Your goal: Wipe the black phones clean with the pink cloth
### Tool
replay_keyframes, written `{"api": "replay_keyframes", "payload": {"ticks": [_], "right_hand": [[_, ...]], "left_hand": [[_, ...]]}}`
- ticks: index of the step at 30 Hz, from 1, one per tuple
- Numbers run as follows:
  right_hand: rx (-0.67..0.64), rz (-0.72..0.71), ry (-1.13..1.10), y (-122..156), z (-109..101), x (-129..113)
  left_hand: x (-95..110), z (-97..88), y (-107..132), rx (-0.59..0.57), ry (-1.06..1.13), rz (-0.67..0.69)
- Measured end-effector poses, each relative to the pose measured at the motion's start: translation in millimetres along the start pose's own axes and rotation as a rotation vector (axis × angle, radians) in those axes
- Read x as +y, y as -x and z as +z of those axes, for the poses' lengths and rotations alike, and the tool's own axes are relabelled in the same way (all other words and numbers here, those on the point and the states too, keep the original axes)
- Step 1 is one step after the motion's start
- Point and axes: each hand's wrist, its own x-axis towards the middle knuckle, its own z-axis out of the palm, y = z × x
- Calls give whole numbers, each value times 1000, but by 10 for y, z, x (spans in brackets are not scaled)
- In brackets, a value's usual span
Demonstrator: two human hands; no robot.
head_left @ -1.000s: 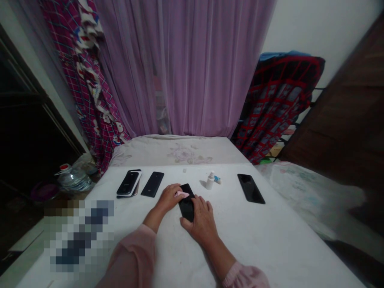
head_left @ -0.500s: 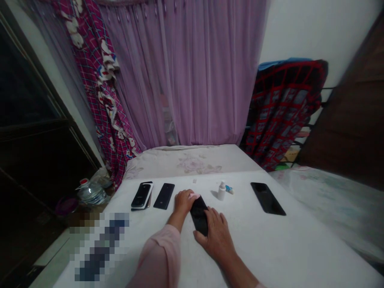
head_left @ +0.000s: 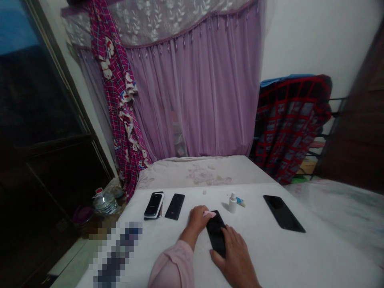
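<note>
A black smartphone [head_left: 216, 234] lies dark side up on the white-covered surface, between my hands. My left hand [head_left: 198, 220] is closed on a small pink cloth [head_left: 209, 214], which rests against the phone's far end. With thumb and fingers at opposite long edges, my right hand [head_left: 235, 252] grips the phone's near part. Beyond the phone, to the right, stands a white spray bottle [head_left: 232, 203]. Beside that bottle lies a small blue and white packet [head_left: 240, 202].
To the left are a dark phone [head_left: 175, 207] and a small stack of phones [head_left: 154, 205]. A black tablet [head_left: 283, 213] lies at the right. A tiny pale square [head_left: 204, 192] sits farther back. A large water bottle [head_left: 105, 202] stands beyond the left edge, with purple curtains [head_left: 219, 88] behind.
My view has tilted up and turned left, so everything appears lower and farther right. Both hands keep their holds on the cloth and the phone.
</note>
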Motion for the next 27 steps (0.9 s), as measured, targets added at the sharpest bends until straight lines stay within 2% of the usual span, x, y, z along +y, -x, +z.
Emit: {"api": "replay_keyframes", "payload": {"ticks": [6,10,15,27], "right_hand": [[35,-8,-16,-31,7,-12],[23,3,-11,-48,-15,-28],[-5,-19,29,-64,-69,-46],[-154,24,46,-84,-228,-103]], "left_hand": [[-172,-72,46,-95,120,88],[-206,-80,90,-125,177,135],[-171,-66,106,-81,209,136],[-134,-77,9,33,122,-19]]}}
